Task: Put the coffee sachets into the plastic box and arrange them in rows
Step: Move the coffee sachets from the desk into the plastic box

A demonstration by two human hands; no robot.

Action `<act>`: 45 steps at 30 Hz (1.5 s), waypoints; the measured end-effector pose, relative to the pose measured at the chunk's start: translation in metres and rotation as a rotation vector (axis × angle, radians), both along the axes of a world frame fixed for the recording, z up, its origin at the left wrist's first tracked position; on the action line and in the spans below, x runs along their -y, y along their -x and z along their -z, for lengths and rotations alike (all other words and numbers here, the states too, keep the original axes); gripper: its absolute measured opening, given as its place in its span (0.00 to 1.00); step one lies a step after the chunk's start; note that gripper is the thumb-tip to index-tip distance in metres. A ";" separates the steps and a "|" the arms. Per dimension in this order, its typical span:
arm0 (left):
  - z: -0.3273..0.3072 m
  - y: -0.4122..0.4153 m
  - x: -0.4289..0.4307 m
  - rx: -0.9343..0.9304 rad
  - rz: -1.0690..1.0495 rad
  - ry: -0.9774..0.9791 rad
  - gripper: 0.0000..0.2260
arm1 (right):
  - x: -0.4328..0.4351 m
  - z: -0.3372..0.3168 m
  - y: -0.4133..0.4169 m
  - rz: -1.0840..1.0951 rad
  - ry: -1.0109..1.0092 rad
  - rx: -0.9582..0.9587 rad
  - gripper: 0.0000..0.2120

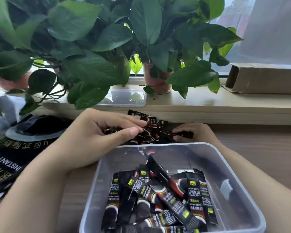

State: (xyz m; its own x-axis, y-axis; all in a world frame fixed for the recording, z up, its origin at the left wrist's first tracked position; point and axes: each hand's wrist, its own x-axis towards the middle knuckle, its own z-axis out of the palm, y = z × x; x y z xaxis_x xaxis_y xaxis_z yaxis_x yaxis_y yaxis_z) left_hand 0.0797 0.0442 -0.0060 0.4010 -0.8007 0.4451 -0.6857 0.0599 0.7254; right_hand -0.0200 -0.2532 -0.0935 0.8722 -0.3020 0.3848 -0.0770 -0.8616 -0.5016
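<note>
A clear plastic box (232, 167) stands on the table right in front of me. Several black coffee sachets (160, 195) lie jumbled inside it, crossing one another. Behind the box a small pile of loose sachets (149, 123) lies on the wooden table. My left hand (97, 133) reaches over the pile, thumb and fingers pinching sachets there. My right hand (195, 132) lies at the pile's right side, its fingers curled round one sachet (183, 134).
A black instant-coffee bag (8, 158) lies at the left. On the windowsill behind stand potted plants (156, 78), the clear box lid (128, 98) and a cardboard box (262, 79). Leaves hang low over the sill's edge.
</note>
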 end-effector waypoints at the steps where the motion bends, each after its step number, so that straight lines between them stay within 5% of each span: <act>1: 0.000 -0.004 -0.002 -0.024 -0.042 -0.036 0.06 | 0.000 0.000 0.000 0.004 0.006 0.009 0.09; 6: 0.010 -0.014 0.001 -0.110 -0.060 -0.286 0.04 | 0.000 0.002 0.001 0.049 -0.004 0.054 0.07; 13: 0.022 -0.008 0.017 -0.207 0.029 -0.199 0.03 | -0.002 -0.002 0.007 0.101 -0.141 0.094 0.05; 19: 0.028 -0.002 0.027 -0.287 0.034 -0.143 0.03 | 0.002 -0.013 0.014 0.107 -0.504 0.085 0.05; 23: 0.029 -0.023 0.025 -0.302 -0.304 0.014 0.07 | 0.001 -0.024 0.018 0.100 -0.686 0.068 0.07; 26: 0.037 -0.054 0.010 -0.064 -0.601 -0.222 0.07 | 0.002 -0.034 0.024 0.102 -0.830 0.078 0.06; 33: 0.033 -0.075 -0.024 -0.032 -0.298 -0.738 0.28 | -0.001 -0.054 0.036 -0.060 -1.084 0.052 0.08; 37: 0.038 -0.079 -0.030 -0.028 -0.295 -0.721 0.30 | -0.004 -0.067 0.046 -0.151 -1.056 0.033 0.33; 45: 0.054 -0.088 -0.022 -0.045 -0.356 -0.572 0.22 | -0.023 -0.111 0.070 -0.406 -0.833 -0.193 0.27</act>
